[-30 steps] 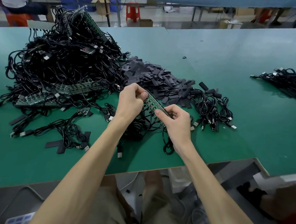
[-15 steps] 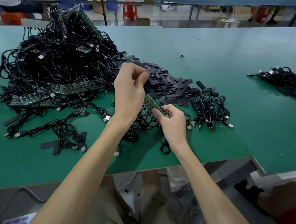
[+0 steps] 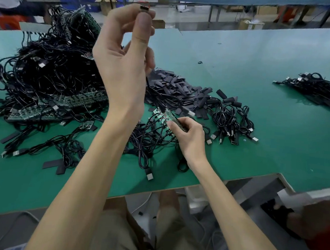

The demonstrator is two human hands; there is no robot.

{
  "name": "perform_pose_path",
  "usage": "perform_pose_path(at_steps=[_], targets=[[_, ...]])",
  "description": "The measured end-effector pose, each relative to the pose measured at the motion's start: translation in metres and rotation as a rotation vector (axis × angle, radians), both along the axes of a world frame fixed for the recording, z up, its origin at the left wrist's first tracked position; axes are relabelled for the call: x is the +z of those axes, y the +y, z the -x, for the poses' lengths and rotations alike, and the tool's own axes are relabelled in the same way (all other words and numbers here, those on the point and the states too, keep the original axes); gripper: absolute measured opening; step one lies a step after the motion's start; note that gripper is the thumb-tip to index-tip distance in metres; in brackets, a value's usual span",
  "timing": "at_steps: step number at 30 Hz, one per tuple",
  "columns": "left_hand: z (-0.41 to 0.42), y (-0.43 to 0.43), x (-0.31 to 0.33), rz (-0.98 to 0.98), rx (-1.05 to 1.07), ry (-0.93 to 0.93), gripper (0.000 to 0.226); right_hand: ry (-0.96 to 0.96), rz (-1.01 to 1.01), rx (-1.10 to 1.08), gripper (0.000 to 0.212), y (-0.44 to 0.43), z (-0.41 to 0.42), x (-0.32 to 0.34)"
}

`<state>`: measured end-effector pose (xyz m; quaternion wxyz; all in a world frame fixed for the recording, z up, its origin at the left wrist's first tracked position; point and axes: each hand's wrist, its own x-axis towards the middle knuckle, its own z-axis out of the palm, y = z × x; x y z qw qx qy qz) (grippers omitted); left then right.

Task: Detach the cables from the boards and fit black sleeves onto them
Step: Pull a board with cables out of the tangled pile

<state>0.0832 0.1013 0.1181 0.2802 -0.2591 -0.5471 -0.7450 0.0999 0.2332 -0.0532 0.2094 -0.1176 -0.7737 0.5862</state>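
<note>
My left hand (image 3: 123, 64) is raised high above the table and pinches the plug end of a black cable (image 3: 144, 8) between thumb and fingers; the cable runs down behind the hand. My right hand (image 3: 188, 135) stays low and grips a narrow green board (image 3: 165, 116) that still has several black cables hanging from it. Behind the hands lies a heap of flat black sleeves (image 3: 179, 91). A big tangle of cables and boards (image 3: 47, 73) fills the left of the green table (image 3: 257, 120).
A bundle of loose cables (image 3: 232, 121) lies right of the board, and another bundle (image 3: 317, 89) lies at the far right. A few sleeves (image 3: 55, 166) and cables lie near the front edge. A person sits at the back left; another person's hand shows at lower right.
My left hand has lifted well up from the board with a cable's plug end pinched in it. My right hand has kept hold of the board near the table.
</note>
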Motion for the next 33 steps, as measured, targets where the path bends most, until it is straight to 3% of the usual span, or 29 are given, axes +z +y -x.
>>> perform_pose_path(at_steps=[5,8,11,16,20,23,27,33], targets=[[0.009,0.003,-0.006,0.081,0.029,0.072,0.008,0.013,-0.006,0.060,0.025,-0.001,-0.004,0.001],[0.019,0.007,-0.021,0.129,-0.048,-0.116,0.012,0.014,0.020,0.070,0.019,0.000,-0.006,0.002],[0.028,0.011,-0.045,0.237,-0.135,-0.337,0.022,0.023,0.071,0.074,0.030,0.000,-0.006,0.003],[0.033,0.026,-0.078,0.405,-0.255,-0.477,0.018,0.056,0.059,0.102,0.030,-0.001,-0.005,0.005],[0.032,0.033,-0.092,0.582,-0.285,-0.435,0.014,0.110,0.147,0.123,0.010,-0.003,-0.004,0.007],[0.032,0.028,-0.093,0.796,-0.272,-0.342,0.020,0.137,0.193,0.089,0.008,-0.003,-0.003,0.006],[0.035,0.008,-0.082,1.051,-0.104,-0.177,0.027,0.147,0.206,0.039,0.012,-0.003,-0.002,0.003],[0.048,-0.029,-0.088,1.352,-0.152,-0.318,0.035,0.173,0.242,0.007,0.015,-0.004,-0.004,0.006]])
